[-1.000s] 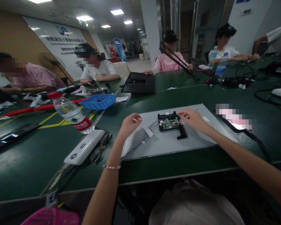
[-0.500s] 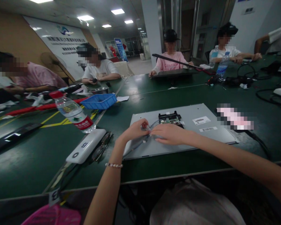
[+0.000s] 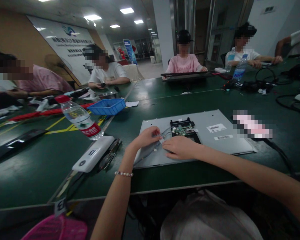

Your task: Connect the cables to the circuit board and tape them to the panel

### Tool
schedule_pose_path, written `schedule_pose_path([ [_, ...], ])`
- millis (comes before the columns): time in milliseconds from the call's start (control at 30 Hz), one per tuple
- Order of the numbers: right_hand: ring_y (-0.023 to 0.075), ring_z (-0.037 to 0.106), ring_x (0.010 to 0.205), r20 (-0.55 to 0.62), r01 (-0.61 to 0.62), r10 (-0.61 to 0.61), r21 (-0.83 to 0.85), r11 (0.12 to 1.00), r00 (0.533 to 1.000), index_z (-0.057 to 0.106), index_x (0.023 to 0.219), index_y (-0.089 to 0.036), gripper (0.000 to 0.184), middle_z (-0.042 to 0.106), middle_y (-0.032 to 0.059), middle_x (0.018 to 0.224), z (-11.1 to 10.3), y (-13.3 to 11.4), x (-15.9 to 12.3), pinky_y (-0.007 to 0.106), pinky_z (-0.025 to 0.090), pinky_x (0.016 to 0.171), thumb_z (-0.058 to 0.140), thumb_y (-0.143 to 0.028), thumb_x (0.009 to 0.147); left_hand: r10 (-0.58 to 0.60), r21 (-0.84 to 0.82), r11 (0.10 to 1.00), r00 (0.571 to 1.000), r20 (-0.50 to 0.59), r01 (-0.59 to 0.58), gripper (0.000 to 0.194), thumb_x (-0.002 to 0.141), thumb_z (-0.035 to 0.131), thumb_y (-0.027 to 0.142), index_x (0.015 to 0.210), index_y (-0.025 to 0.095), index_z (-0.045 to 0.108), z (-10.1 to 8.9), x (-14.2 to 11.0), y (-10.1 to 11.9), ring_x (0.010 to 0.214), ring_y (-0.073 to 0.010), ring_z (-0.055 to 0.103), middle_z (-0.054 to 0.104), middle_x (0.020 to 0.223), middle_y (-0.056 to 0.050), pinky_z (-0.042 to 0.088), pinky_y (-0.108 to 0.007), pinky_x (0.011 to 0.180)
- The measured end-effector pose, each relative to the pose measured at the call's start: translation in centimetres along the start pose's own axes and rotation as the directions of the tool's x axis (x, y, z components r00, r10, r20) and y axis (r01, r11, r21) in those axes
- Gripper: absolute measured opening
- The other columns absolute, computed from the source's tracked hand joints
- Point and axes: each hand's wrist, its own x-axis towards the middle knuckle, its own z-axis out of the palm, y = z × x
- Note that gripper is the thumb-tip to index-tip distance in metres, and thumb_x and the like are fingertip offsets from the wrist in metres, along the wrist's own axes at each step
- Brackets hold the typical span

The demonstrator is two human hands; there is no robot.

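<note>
A grey metal panel (image 3: 215, 141) lies flat on the green table in front of me. A small green circuit board (image 3: 182, 130) in a black frame sits near its middle. Thin wires (image 3: 165, 134) run from the board toward the panel's left end. My left hand (image 3: 146, 137) is closed in a pinch on those wires. My right hand (image 3: 178, 147) lies beside it on the panel, fingers curled down onto the same wires just left of the board.
A water bottle (image 3: 79, 117) lies on its side at the left, beside a white device (image 3: 93, 158) and glasses (image 3: 111, 155). A blue tray (image 3: 107, 106) stands farther back. Several people sit around the table. Cables (image 3: 277, 151) trail at the right. A pink basket (image 3: 57, 230) shows bottom left.
My right hand left the circuit board and came left to meet my left hand on the wires. A person opposite laid a dark panel flat.
</note>
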Motion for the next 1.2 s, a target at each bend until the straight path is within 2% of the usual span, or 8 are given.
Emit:
schedule_pose_path([
  [167,0.0251,0.061,0.097,0.042,0.0,0.002,-0.06,0.998,0.999,0.06,0.104,-0.007,0.035,0.065,0.018,0.102,-0.4,-0.9,0.0,0.037,0.045,0.083,0.046,-0.037,0.092,0.007,0.001,1.0,1.0,-0.011,-0.007,0.018,0.079,0.057,0.037,0.084,0.02,0.058,0.1,0.1,-1.0,0.077,-0.0172,0.054,0.057,0.08,-0.002,0.043,-0.03,0.074],
  [367,0.0273,0.061,0.097,0.066,0.045,-0.037,-0.134,0.99,0.997,0.06,0.104,-0.003,0.043,0.064,0.0209,0.102,-0.4,-1.5,-0.2,0.038,0.045,0.082,0.041,-0.041,0.093,-0.003,-0.001,1.0,1.0,-0.009,0.003,0.019,0.081,0.055,0.038,0.086,0.02,0.059,0.1,0.1,-1.0,0.077,-0.0174,0.054,0.057,0.083,-0.002,0.043,-0.03,0.074],
  [667,0.027,0.06,0.099,0.062,-0.002,0.007,-0.08,0.997,0.998,0.059,0.106,-0.005,0.041,0.063,0.0202,0.105,-0.5,-2.0,-1.0,0.037,0.046,0.083,0.044,-0.041,0.092,-0.006,-0.103,0.995,0.999,0.032,0.009,0.022,0.079,0.057,0.039,0.091,0.02,0.061,-0.3,-0.2,-1.0,0.084,-0.0185,0.055,0.059,0.089,-0.004,0.044,-0.032,0.081],
  [767,0.0258,0.061,0.097,0.064,-0.01,0.014,-0.066,0.998,0.998,0.06,0.104,-0.006,0.036,0.065,0.0184,0.101,-0.7,-1.8,-0.8,0.037,0.045,0.084,0.046,-0.038,0.091,-0.033,-0.139,0.99,0.998,0.049,0.04,0.027,0.075,0.062,0.04,0.092,0.02,0.061,-0.5,-0.3,-0.8,0.086,-0.0189,0.054,0.06,0.091,-0.004,0.044,-0.032,0.082],
  [933,0.0248,0.062,0.092,0.044,-0.068,0.071,-0.065,0.996,0.997,0.061,0.101,-0.007,0.029,0.065,0.0169,0.1,-0.9,-1.1,0.3,0.036,0.045,0.082,0.046,-0.03,0.092,-0.031,-0.061,0.998,0.999,0.026,0.033,0.037,0.065,0.071,0.04,0.093,0.019,0.06,-0.1,-0.4,-0.6,0.087,-0.0195,0.053,0.058,0.092,-0.004,0.044,-0.033,0.082],
  [1067,0.0254,0.06,0.099,0.014,-0.034,0.034,-0.035,0.999,0.999,0.061,0.103,-0.007,0.03,0.064,0.018,0.106,-0.5,-0.8,0.8,0.037,0.044,0.086,0.048,-0.03,0.091,0.016,0.004,1.0,1.0,0.019,-0.016,0.033,0.068,0.069,0.036,0.093,0.018,0.058,0.1,-0.4,-0.8,0.087,-0.0195,0.053,0.057,0.092,-0.004,0.044,-0.033,0.081],
  [1200,0.0247,0.06,0.099,0.014,-0.038,0.038,-0.038,0.999,0.999,0.061,0.103,-0.007,0.029,0.065,0.0176,0.103,-0.1,-1.0,0.5,0.036,0.044,0.086,0.046,-0.029,0.092,0.057,0.013,0.998,0.998,0.023,-0.057,0.03,0.071,0.067,0.04,0.091,0.019,0.059,0.1,-0.3,-0.9,0.086,-0.0191,0.053,0.057,0.09,-0.004,0.044,-0.032,0.08],
])
